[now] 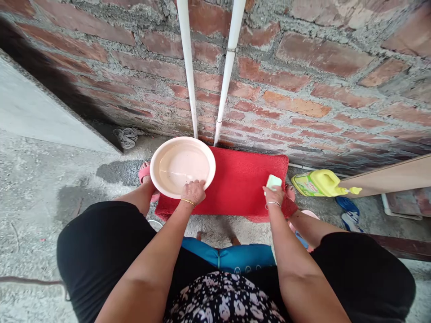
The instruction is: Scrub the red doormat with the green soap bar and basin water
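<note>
A pale pink basin [156, 179] with water in it stands on the left end of a red, towel-covered surface [242, 179]. My left hand [193, 193] is closed over the basin's near rim, its fingertips partly hidden on the inner side. Over the right end of the red cloth, my right hand [274, 195] grips a pale green bar of soap [273, 181], held by its near end.
Behind the red cloth rises a brick wall [296, 103] with two white pipes [225, 76]. To the right lies a yellow detergent jug [313, 183], beside a blue slipper [348, 206]. A grey rope bundle [128, 137] and a leaning board [57, 107] are at the left.
</note>
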{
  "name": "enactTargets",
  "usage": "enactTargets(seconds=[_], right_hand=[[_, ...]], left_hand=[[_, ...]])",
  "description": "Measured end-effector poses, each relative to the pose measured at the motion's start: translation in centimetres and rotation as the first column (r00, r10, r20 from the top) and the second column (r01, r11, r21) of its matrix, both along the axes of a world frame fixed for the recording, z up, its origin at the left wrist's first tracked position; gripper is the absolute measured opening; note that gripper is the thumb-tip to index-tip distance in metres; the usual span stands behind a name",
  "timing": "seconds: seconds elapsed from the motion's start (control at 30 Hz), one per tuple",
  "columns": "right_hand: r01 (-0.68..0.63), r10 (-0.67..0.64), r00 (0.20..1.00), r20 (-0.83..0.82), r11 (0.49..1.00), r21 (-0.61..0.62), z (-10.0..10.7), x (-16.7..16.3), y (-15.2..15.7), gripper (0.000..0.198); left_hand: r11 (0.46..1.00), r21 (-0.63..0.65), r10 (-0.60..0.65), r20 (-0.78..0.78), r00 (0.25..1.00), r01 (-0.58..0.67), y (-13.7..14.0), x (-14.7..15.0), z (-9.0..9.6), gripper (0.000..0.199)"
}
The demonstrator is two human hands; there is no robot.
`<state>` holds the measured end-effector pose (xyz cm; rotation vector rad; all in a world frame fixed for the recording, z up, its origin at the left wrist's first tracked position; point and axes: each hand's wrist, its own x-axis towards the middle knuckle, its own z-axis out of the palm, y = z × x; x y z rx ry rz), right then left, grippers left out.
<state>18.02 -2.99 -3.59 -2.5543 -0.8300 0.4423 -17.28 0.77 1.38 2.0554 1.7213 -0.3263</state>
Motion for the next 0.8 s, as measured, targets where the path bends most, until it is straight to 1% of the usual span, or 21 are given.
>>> enactTargets(seconds=[0.07, 0.1, 0.17, 0.2, 0.23, 0.27, 0.3, 0.33, 0.37, 0.43, 0.47, 0.5, 0.53, 0.57, 0.6, 0.63, 0.67, 0.7, 0.73, 0.77, 0.8], right_hand=[[0.149, -0.148, 0.989, 0.023, 0.988, -0.049, 0.8, 2.1, -1.8, 0.037], [0.191, -0.189, 0.981, 0.035, 0.979, -0.068, 1.2, 2.4, -2.4, 0.038], [0.215, -0.213, 0.976, 0.036, 0.974, -0.068, 1.6, 1.2, -3.1, 0.041], [0.180, -0.179, 0.983, 0.028, 0.982, -0.059, 1.6, -0.1, -3.0, 0.042], [0.108, -0.107, 0.994, 0.019, 0.993, -0.046, 1.5, -1.7, -2.8, 0.043], [-0.006, 0.006, 1.000, 0.009, 0.999, -0.031, 1.4, -3.6, -2.3, 0.044], [-0.152, 0.152, 0.988, 0.001, 0.988, -0.019, 1.3, -5.7, -1.6, 0.042], [-0.315, 0.315, 0.949, -0.004, 0.949, -0.015, 1.2, -7.8, -0.8, 0.040], [-0.474, 0.474, 0.880, -0.007, 0.880, -0.022, 1.3, -9.8, 0.0, 0.037], [-0.715, 0.716, 0.698, -0.005, 0.697, -0.061, 1.5, -13.3, 1.8, 0.033], [-0.789, 0.792, 0.611, 0.001, 0.609, -0.085, 1.6, -14.5, 2.7, 0.032], [-0.833, 0.838, 0.545, 0.009, 0.543, -0.104, 1.7, -15.3, 3.5, 0.032], [-0.853, 0.859, 0.512, 0.015, 0.510, -0.115, 1.7, -15.5, 4.3, 0.032], [-0.849, 0.856, 0.517, 0.018, 0.516, -0.116, 1.6, -15.2, 5.0, 0.033], [-0.819, 0.825, 0.565, 0.018, 0.563, -0.109, 1.4, -14.3, 5.5, 0.033], [-0.759, 0.763, 0.646, 0.014, 0.644, -0.099, 1.1, -12.9, 5.7, 0.033], [-0.665, 0.667, 0.745, 0.006, 0.742, -0.085, 0.8, -11.0, 5.8, 0.035], [-0.535, 0.536, 0.844, -0.004, 0.842, -0.073, 0.5, -8.9, 5.5, 0.037], [-0.377, 0.377, 0.926, -0.015, 0.924, -0.062, 0.3, -6.6, 5.0, 0.039], [-0.217, 0.216, 0.976, -0.026, 0.975, -0.054, 0.1, -4.3, 4.3, 0.040], [-0.078, 0.076, 0.996, -0.035, 0.995, -0.053, 0.1, -2.2, 3.3, 0.041]], left_hand=[[1.000, 0.008, -0.007, 0.006, 1.000, 0.007, -0.1, 0.0, 0.1, 0.044], [1.000, 0.013, -0.009, 0.010, 1.000, 0.009, -0.1, -0.1, 0.1, 0.044], [1.000, 0.025, -0.010, 0.014, 1.000, 0.010, -0.1, -0.1, 0.1, 0.043], [1.000, 0.029, -0.009, 0.013, 1.000, 0.009, -0.1, -0.1, 0.2, 0.043], [0.999, 0.032, -0.010, 0.008, 1.000, 0.010, -0.1, -0.1, 0.2, 0.043], [0.999, 0.036, -0.011, 0.003, 1.000, 0.011, -0.1, -0.1, 0.2, 0.042], [0.999, 0.038, -0.014, -0.002, 1.000, 0.014, -0.1, -0.1, 0.2, 0.042], [0.999, 0.039, -0.015, -0.006, 1.000, 0.015, -0.2, -0.1, 0.2, 0.042], [0.999, 0.040, -0.017, -0.007, 1.000, 0.017, -0.2, -0.1, 0.2, 0.042], [0.999, 0.042, -0.016, -0.007, 1.000, 0.016, -0.2, -0.1, 0.3, 0.042], [0.999, 0.047, -0.014, -0.007, 1.000, 0.015, -0.2, 0.0, 0.3, 0.042], [0.999, 0.051, -0.013, -0.008, 1.000, 0.013, -0.2, 0.0, 0.3, 0.043], [0.999, 0.053, -0.012, -0.008, 1.000, 0.012, -0.2, 0.0, 0.3, 0.043], [0.999, 0.051, -0.012, -0.009, 1.000, 0.012, -0.2, 0.1, 0.3, 0.043], [0.999, 0.046, -0.011, -0.010, 1.000, 0.011, -0.1, 0.1, 0.3, 0.043], [0.999, 0.036, -0.010, -0.011, 1.000, 0.010, -0.1, 0.1, 0.3, 0.044], [1.000, 0.025, -0.008, -0.013, 1.000, 0.008, 0.0, 0.1, 0.3, 0.044], [1.000, 0.017, -0.006, -0.015, 1.000, 0.006, 0.0, 0.1, 0.3, 0.044], [1.000, 0.013, -0.003, -0.014, 1.000, 0.004, 0.0, 0.2, 0.3, 0.043], [1.000, 0.014, 0.000, -0.011, 1.000, 0.000, 0.0, 0.2, 0.3, 0.043], [1.000, 0.013, 0.003, -0.006, 1.000, -0.003, 0.0, 0.2, 0.3, 0.042]])
